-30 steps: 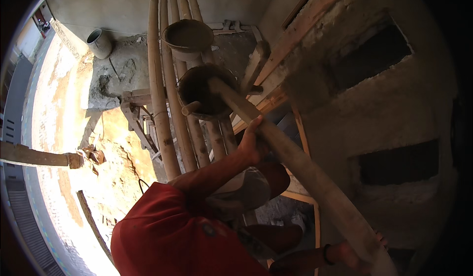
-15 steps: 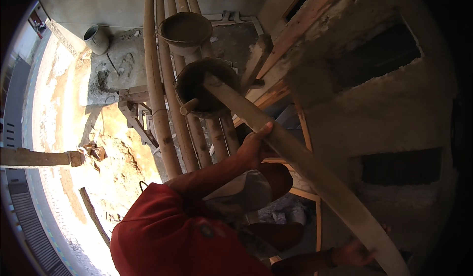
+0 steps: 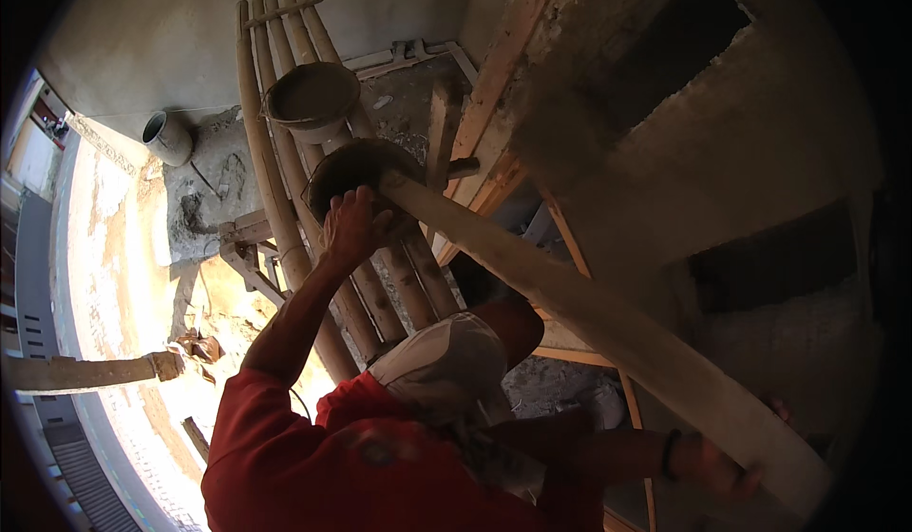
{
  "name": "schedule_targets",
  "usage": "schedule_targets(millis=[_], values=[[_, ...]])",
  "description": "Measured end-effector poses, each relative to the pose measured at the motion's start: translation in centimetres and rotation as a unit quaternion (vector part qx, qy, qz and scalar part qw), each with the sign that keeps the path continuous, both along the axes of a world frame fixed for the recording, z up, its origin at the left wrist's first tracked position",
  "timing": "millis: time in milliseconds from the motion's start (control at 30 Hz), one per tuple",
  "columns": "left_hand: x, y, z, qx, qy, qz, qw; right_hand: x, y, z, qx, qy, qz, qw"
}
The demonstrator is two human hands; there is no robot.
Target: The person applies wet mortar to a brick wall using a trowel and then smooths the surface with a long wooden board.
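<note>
My right hand [image 3: 719, 467], blurred, holds the lower end of a long flat board [image 3: 570, 309], with fingertips showing at its far edge. The board slants up to the left, its upper end overlapping the rim of a dark bucket [image 3: 410, 160]. My left hand [image 3: 353, 228] is at the bucket's near rim, off the board. Its fingers bend over the spot where a wooden tool handle stuck out earlier; whatever they hold is hidden. A second bucket [image 3: 312, 95], holding grey material, stands just beyond the first.
Both buckets stand on a platform of bamboo poles [image 3: 275, 190]. A rough wall with dark openings [image 3: 774, 256] rises on the right, beside a wooden frame [image 3: 575, 233]. A grey pail [image 3: 168, 139] stands far left. A beam [image 3: 90, 372] juts in from the left.
My left hand has let go of the board and moved left to the bucket rim, covering the tool handle. My right hand stays at the board's lower end. The view has shifted.
</note>
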State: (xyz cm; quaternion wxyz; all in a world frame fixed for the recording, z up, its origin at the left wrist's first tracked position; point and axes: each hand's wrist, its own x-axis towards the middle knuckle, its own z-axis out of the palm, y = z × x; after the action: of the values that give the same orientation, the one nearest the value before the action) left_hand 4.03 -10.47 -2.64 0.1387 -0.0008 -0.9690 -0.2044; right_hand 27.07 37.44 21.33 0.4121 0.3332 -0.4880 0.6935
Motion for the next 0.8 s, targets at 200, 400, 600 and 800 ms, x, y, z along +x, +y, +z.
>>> schedule_targets(millis=[200,400,600,800], values=[[-5.0,-4.4,-5.1,-0.11,-0.305,0.01,0.946,0.7,-0.5,-0.6,-0.025,0.029,-0.192,0.981],[-6.0,-6.4,-8.8,-0.131,-0.342,-0.068,0.928,-0.2,-1.5,-1.0,-0.085,0.047,-0.226,0.969],[-4.1,-8.1,-6.7,-0.108,-0.29,-0.055,0.949,0.4,-0.1,-1.9,-0.107,0.007,-0.302,0.947],[3.4,-7.2,2.6,0.098,-0.261,0.046,0.959,0.8,1.6,-2.4,-0.123,-0.015,-0.329,0.936]])
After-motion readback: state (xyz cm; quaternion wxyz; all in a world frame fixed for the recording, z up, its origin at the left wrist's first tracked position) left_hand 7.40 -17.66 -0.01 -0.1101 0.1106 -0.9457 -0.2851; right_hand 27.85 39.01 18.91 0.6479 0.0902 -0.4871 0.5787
